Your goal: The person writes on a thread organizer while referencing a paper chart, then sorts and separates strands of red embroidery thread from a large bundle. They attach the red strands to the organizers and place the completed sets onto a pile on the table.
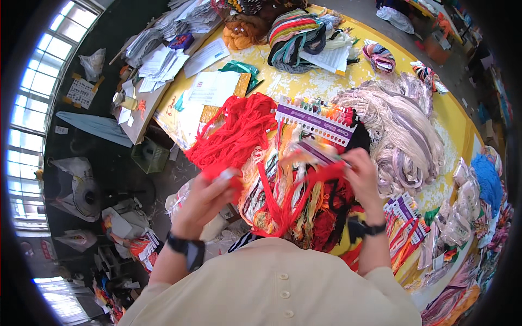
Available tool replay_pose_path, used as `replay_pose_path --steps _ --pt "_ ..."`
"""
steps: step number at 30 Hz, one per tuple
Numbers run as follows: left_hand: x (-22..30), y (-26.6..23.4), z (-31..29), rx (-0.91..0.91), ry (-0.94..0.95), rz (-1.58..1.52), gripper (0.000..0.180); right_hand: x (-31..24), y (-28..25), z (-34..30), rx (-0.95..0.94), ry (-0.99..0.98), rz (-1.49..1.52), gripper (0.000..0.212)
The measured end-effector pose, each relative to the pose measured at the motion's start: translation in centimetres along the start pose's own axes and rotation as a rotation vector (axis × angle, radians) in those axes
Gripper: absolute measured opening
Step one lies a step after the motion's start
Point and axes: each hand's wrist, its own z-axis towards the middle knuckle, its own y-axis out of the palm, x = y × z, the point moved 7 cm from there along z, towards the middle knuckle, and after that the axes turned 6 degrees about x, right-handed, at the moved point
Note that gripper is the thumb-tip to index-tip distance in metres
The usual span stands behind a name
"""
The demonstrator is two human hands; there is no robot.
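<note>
Paned, daylit windows are lining the room's left side. Next across, my left hand is pinching a blurred bunch of bright red yarn, just beside a tangled bright red yarn heap lying on a worn yellow tabletop. Midway, loose red yarn strands are sagging between my hands over a bundle of multicoloured threads. My right hand is holding their far end; I cannot tell whether it is gripping the blurred purple-and-white strip too. Farther right, a pale pink-grey yarn heap is resting. For clean handling, I am favouring light fingertips and even tension, guarding against snags in the threads beneath.
</note>
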Motion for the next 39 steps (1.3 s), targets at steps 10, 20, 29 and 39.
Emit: replay_pose_path --steps 10,20,29,39 --pt "-11.9 8.0 25.2 -0.049 -0.108 0.091 0.024 -7.4 -3.8 1.2 -0.21 -0.103 -0.231 0.011" --pt "-9.7 -4.3 22.9 -0.041 -0.058 0.384 0.033 1.9 9.4 10.2 -0.012 -0.462 -0.581 0.02" --pt "-4.6 -12.0 16.3 0.122 -0.035 0.239 0.027 1.6 10.4 7.6 0.11 -0.364 -0.554 0.042" --pt "0.7 1.4 10.9 -0.249 0.085 0.559 0.027 -1.0 0.1 -2.7 -0.335 0.229 -0.187 0.034"
